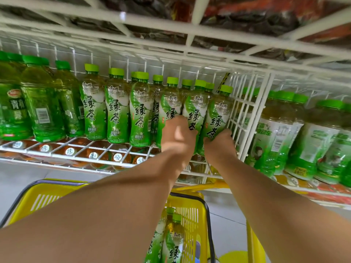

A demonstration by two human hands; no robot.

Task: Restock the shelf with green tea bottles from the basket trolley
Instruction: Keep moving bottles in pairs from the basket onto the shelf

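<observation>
Arms outstretched, left hand (178,136) gripping inner bottle (196,107), right hand (218,145) gripping end bottle (218,114)

Pale grey floor (38,173) lies below and left of the left hand (178,138). High above that hand runs a white wire tier (171,29) carrying dark and red packets (247,14), too blurred to identify. Just right of the right hand (218,147) stands a white wire divider (252,114), and soft, even light falls over everything.

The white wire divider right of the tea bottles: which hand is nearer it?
Right. The right hand grips the end bottle beside the divider; the left hand grips the next bottle leftward.
</observation>
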